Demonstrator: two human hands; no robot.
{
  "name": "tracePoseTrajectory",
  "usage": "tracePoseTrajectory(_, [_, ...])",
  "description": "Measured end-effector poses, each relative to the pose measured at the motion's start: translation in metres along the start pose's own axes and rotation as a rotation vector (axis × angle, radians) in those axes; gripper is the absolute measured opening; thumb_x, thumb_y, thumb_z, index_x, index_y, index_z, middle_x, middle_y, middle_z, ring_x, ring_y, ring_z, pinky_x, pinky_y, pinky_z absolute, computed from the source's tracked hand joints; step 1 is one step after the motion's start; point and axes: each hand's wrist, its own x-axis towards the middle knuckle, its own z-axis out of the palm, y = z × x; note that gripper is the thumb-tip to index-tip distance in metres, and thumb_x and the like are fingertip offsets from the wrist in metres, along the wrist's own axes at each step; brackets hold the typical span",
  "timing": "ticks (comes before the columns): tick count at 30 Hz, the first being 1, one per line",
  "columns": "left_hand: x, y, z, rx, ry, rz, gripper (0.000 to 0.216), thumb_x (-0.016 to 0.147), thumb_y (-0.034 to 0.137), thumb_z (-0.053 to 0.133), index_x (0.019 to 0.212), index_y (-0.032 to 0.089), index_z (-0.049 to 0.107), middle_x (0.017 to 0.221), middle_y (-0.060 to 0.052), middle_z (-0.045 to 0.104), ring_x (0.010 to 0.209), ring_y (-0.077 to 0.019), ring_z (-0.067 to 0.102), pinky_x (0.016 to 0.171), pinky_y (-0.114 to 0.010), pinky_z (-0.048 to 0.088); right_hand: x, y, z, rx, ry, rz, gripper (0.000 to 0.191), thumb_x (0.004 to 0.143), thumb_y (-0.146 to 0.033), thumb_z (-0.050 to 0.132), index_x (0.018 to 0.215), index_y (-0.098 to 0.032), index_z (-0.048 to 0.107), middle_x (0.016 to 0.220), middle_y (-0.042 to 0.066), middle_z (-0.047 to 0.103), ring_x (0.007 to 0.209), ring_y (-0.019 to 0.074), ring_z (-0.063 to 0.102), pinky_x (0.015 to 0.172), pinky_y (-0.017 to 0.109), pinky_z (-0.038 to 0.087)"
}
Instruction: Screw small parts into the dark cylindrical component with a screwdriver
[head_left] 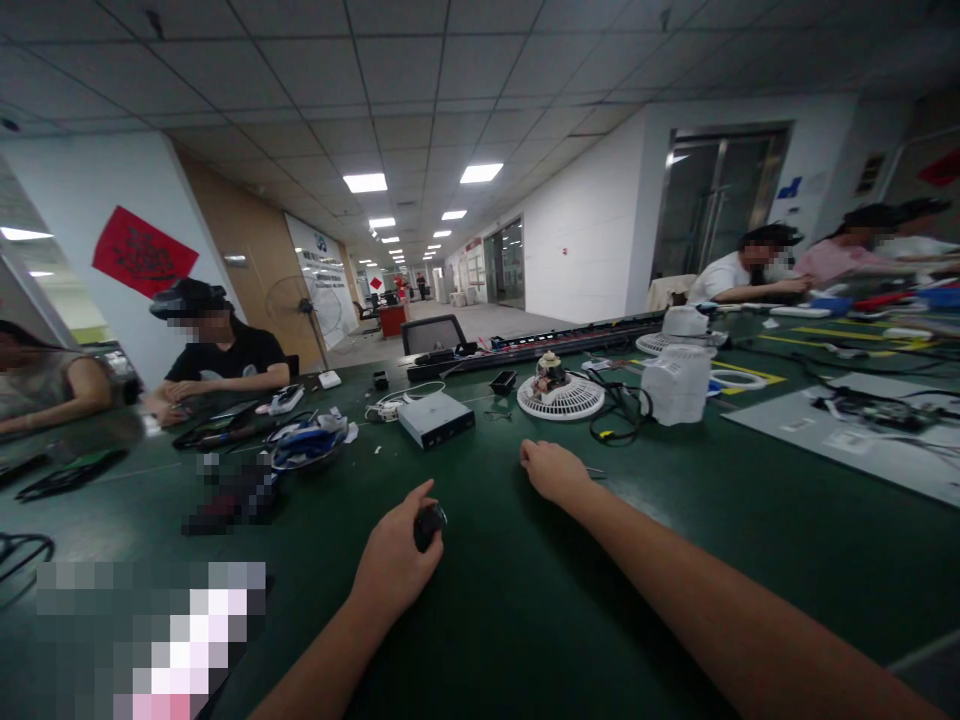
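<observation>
The left hand (pixel 396 553) wraps its grip round a black part (pixel 428 528) over the surface (pixel 480 630); holding this seems the step, and moving it would call for steadiness. The right hand (pixel 556 474) curls beside a metal tool (pixel 597 472), its hold unclear.

From where I watch, I see a red paper with dark writing (pixel 145 252) on the wall in the upper left of the frame, and below it a person in a black top (pixel 251 355) at the bench (pixel 817 560). A standing fan (pixel 304 306) rises left of centre, and the back of a dark chair (pixel 433 334) shows in the middle. Lit ceiling lamps (pixel 365 183) run into the distance. In the upper right I make out a glass door (pixel 724 210), with a person in a white top (pixel 724 281) below it.
</observation>
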Motion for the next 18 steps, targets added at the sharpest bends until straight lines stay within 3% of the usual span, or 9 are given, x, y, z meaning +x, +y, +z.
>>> tracePoseTrajectory(3, [-0.001, -0.001, 0.000, -0.007, -0.014, -0.004, 0.065, 0.081, 0.024, 0.060, 0.143, 0.022, 0.042, 0.122, -0.005, 0.068, 0.112, -0.0242, 0.065, 0.102, -0.044, 0.048, -0.002, -0.004, -0.004, 0.054, -0.003, -0.050, 0.015, 0.095, -0.024, 0.050, 0.100, -0.018, 0.063, 0.102, 0.012, 0.069, 0.098, 0.0260, 0.064, 0.077, 0.033, 0.043])
tracePoseTrajectory(6, [0.000, -0.004, 0.003, -0.019, -0.005, 0.025, 0.065, 0.080, 0.024, 0.061, 0.143, 0.024, 0.042, 0.121, -0.005, 0.068, 0.112, -0.0237, 0.065, 0.103, -0.043, 0.048, -0.010, -0.017, -0.009, 0.135, 0.003, -0.131, 0.018, 0.098, -0.027, 0.047, 0.110, -0.023, 0.059, 0.104, 0.007, 0.069, 0.095, 0.0200, 0.065, 0.075, 0.029, 0.043])
tracePoseTrajectory(8, [0.000, -0.004, 0.004, -0.025, 0.005, 0.058, 0.065, 0.080, 0.023, 0.061, 0.142, 0.024, 0.043, 0.120, -0.005, 0.069, 0.111, -0.0235, 0.065, 0.102, -0.043, 0.048, -0.019, -0.029, -0.014, 0.304, 0.022, -0.169, 0.029, 0.093, -0.032, 0.057, 0.120, -0.021, 0.054, 0.099, 0.006, 0.070, 0.089, 0.0188, 0.066, 0.072, 0.028, 0.044])
tracePoseTrajectory(10, [0.000, -0.003, 0.005, -0.028, 0.022, 0.097, 0.064, 0.080, 0.021, 0.061, 0.141, 0.024, 0.044, 0.120, -0.006, 0.069, 0.109, -0.0237, 0.066, 0.101, -0.044, 0.049, -0.030, -0.041, -0.018, 0.498, 0.048, -0.251, 0.029, 0.083, -0.035, 0.071, 0.104, -0.019, 0.060, 0.091, 0.004, 0.071, 0.082, 0.0177, 0.065, 0.069, 0.027, 0.044])
tracePoseTrajectory(12, [-0.001, -0.001, 0.006, -0.029, 0.048, 0.144, 0.063, 0.080, 0.020, 0.060, 0.140, 0.024, 0.044, 0.119, -0.006, 0.069, 0.107, -0.0238, 0.067, 0.098, -0.045, 0.051, -0.039, -0.052, -0.022, 0.549, 0.115, -0.349, 0.023, 0.076, -0.034, 0.077, 0.087, -0.019, 0.065, 0.086, 0.004, 0.070, 0.080, 0.0179, 0.064, 0.069, 0.028, 0.044])
tracePoseTrajectory(18, [-0.005, 0.001, 0.005, -0.038, 0.107, 0.271, 0.060, 0.080, 0.018, 0.062, 0.138, 0.025, 0.046, 0.118, -0.005, 0.069, 0.104, -0.0222, 0.067, 0.094, -0.043, 0.054, -0.054, -0.067, -0.022, 0.583, 0.157, -0.573, 0.016, 0.074, -0.019, 0.075, 0.088, -0.020, 0.068, 0.078, 0.001, 0.069, 0.081, 0.0180, 0.060, 0.069, 0.028, 0.044])
